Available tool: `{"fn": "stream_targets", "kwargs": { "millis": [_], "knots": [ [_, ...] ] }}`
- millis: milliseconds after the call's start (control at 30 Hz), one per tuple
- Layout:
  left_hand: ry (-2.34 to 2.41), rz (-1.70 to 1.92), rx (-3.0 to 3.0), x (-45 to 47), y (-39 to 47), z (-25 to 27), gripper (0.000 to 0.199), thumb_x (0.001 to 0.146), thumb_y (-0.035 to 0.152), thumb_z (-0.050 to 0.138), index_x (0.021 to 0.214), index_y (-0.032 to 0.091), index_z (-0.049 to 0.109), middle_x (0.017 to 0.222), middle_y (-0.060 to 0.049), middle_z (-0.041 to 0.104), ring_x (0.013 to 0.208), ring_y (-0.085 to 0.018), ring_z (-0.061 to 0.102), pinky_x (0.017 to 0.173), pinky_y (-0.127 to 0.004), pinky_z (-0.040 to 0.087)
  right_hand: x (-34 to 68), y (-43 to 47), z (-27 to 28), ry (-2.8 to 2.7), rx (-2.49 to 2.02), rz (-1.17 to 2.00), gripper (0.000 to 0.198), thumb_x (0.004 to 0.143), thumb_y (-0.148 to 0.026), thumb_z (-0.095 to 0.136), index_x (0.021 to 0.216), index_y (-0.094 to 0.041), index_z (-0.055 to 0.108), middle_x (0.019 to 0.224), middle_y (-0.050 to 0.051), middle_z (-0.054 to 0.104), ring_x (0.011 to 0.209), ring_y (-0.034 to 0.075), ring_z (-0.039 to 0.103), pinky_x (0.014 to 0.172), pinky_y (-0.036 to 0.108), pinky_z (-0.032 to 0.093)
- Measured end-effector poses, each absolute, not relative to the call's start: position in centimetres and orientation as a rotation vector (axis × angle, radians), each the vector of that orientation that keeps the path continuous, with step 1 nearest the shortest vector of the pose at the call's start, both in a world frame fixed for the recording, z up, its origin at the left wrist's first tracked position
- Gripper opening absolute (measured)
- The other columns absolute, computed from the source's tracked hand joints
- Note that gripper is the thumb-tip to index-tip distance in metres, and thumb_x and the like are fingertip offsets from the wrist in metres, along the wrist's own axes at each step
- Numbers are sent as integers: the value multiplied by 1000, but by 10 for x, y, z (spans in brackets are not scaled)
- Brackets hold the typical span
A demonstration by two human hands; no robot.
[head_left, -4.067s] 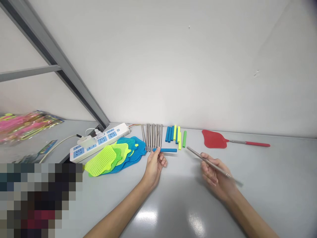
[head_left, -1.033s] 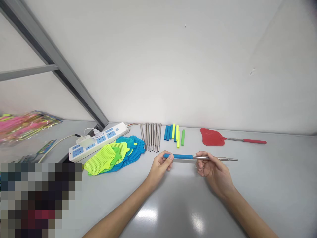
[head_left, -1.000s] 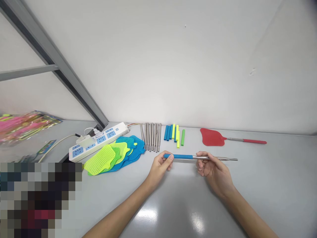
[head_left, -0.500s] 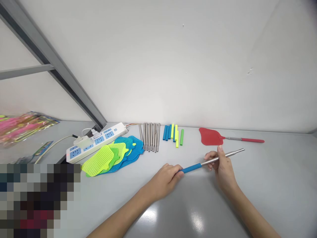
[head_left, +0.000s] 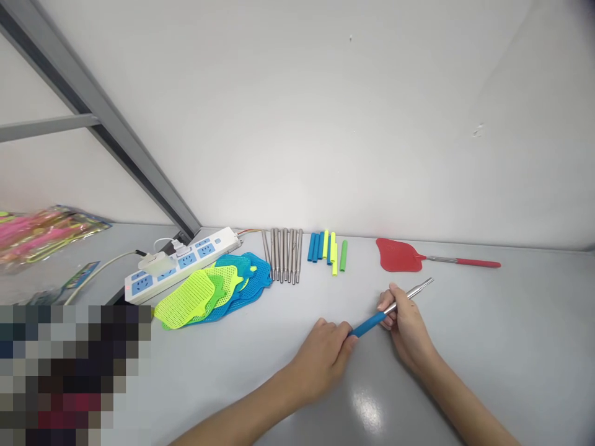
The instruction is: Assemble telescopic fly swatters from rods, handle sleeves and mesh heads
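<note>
Head view: left hand (head_left: pixel 325 356) grips blue sleeve (head_left: pixel 369 324), right hand (head_left: pixel 405 322) pinches metal rod (head_left: pixel 421 287), sleeve between hands, rod poking past right; probably light, rod stiff, slick, sleeve soft, best held near the joint.

A grey desk (head_left: pixel 520 347) is carrying a power strip (head_left: pixel 187 261), mesh paddles (head_left: pixel 186 299), metal rods (head_left: pixel 285 255), coloured tubes (head_left: pixel 326 244) and a red swatter (head_left: pixel 400 255).

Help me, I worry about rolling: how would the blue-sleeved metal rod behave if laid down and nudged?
The blue-sleeved metal rod would likely roll, being round and slender. It seems stiff, straight between the left hand and right hand. Its shiny end may be slippery.
</note>
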State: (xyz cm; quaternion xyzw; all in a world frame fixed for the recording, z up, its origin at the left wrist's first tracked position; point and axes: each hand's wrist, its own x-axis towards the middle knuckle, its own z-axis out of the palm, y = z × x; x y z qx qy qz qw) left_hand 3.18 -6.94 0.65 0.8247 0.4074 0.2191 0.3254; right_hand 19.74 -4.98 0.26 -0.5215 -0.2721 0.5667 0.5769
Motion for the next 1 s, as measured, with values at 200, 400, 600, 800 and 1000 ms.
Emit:
{"fn": "stream_targets", "kwargs": {
  "millis": [200, 400, 600, 800, 1000],
  "knots": [
    [1109, 549, 2131, 31, -68, 9, 24, 85, 29, 27, 71, 20, 44, 59, 0, 48, 58, -15, 40, 60, -28, 26, 202, -46, 7, -452, -952, 1424, 21, 74, -32, 49, 58, -19, 52, 60, -1, 41, 55, 11, 39, 53, 26, 36],
    [1120, 528, 2192, 34, -72, 3, 25, 86, 27, 23, 75, 19, 44, 65, -2, 50, 60, -16, 42, 63, -30, 26, 225, -37, 5, -195, -685, 1516, 28, 73, -23, 50, 50, -19, 36, 50, -4, 28, 44, 9, 31, 42, 25, 33],
    [1312, 372, 2267, 40, -85, 1, 28, 87, 25, 18, 71, 18, 41, 66, -2, 50, 61, -16, 41, 64, -31, 29, 235, -42, 7, -111, -577, 1542, 37, 76, -20, 45, 48, -19, 21, 42, -6, 19, 37, 7, 21, 33, 21, 24],
    [1332, 283, 2334, 42, -89, -2, 28, 87, 23, 17, 71, 18, 39, 65, -2, 50, 61, -15, 41, 66, -32, 30, 224, -45, 2, -13, -526, 1552, 38, 77, -23, 46, 50, -19, 20, 41, -7, 19, 35, 7, 19, 31, 21, 21],
    [1308, 237, 2428, 42, -90, -4, 27, 86, 20, 16, 72, 17, 39, 65, -2, 50, 58, -15, 40, 65, -33, 30, 218, -49, -2, 35, -559, 1519, 38, 77, -24, 47, 50, -19, 21, 41, -7, 16, 35, 7, 17, 31, 20, 18]
  ]
}}
